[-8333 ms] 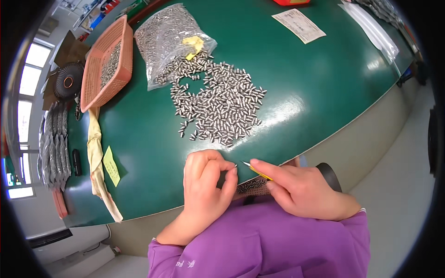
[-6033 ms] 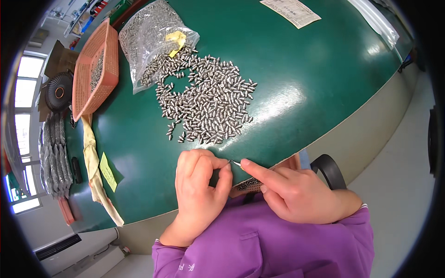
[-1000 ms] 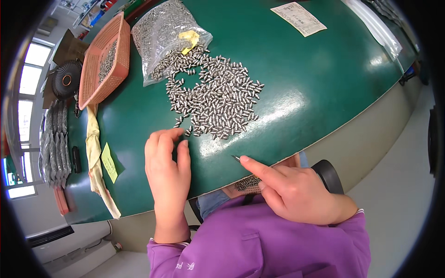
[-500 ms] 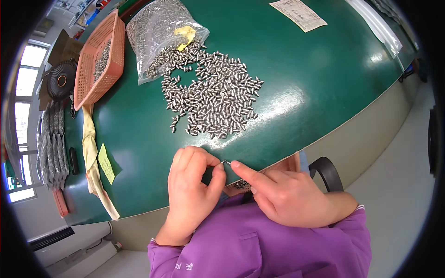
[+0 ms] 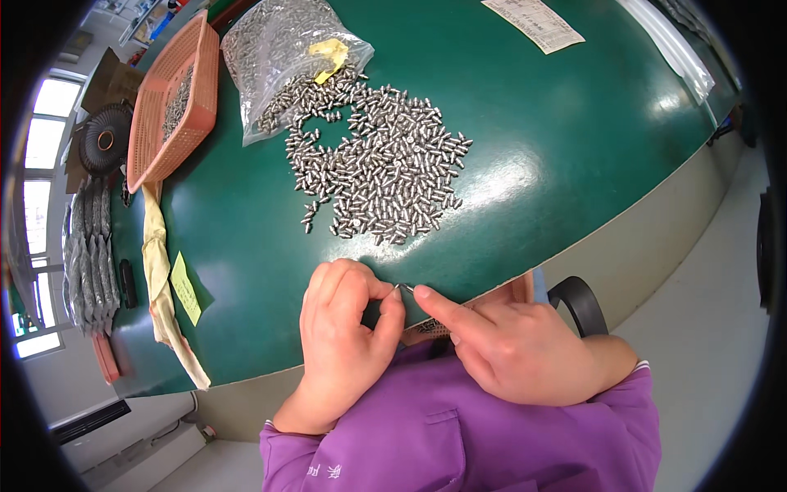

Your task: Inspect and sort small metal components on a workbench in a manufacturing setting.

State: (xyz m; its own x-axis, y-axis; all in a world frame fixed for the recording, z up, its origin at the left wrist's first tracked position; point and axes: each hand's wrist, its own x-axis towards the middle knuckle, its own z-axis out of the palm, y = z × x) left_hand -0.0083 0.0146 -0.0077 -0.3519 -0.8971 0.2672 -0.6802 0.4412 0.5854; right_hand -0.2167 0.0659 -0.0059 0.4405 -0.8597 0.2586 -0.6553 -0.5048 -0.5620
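Observation:
Near the table's front edge, my left hand [image 5: 348, 328] is closed, thumb and index fingertip pinching a small silvery metal piece [image 5: 398, 287] that is mostly hidden. My right hand [image 5: 516, 348] comes in from the right with its index finger stretched toward that pinch and its other fingers curled under. A thin, dark metal tip [image 5: 409, 288] shows at the right index fingertip; whether it belongs to the same piece or a separate one is unclear. Just beyond both hands lies a wide heap of small, pointed metal parts [image 5: 393, 168] on the green table [image 5: 557, 156].
A clear plastic bag [image 5: 283, 49] of the same parts lies open behind the heap. An orange basket [image 5: 201, 107] with more stands at far left, near a black fan [image 5: 105, 139], a cream cloth strip [image 5: 156, 254] and a yellow-green note [image 5: 185, 289]. A paper slip [image 5: 537, 25] lies at the back.
Both hands hold nearly the same pose, close together at the small metal piece. The whole view has shifted slightly; the heap and bag stay as they were.

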